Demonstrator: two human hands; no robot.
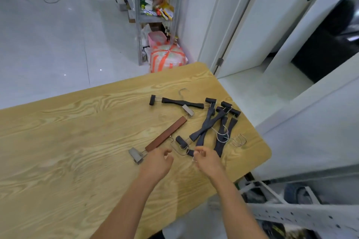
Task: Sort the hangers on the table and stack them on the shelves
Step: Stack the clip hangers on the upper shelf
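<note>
Near the bench's (77,137) right edge, the right hand (208,161) pinches a black hanger's (208,125) hook (193,158); the left hand (157,162), loosely curled and empty, hovers beside the brown hanger (167,133)

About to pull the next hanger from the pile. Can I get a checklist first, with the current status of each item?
1. Left hand free: ok, it holds nothing.
2. Right hand gripping the wire hook: cannot tell; its fingers curl right at it.
3. Black hanger pile untangled: not ok; bars cross and hooks overlap.
4. All hangers on the table: ok, though the pile lies near its right edge.
5. Free space on the shelves: cannot tell; they look crowded.
</note>
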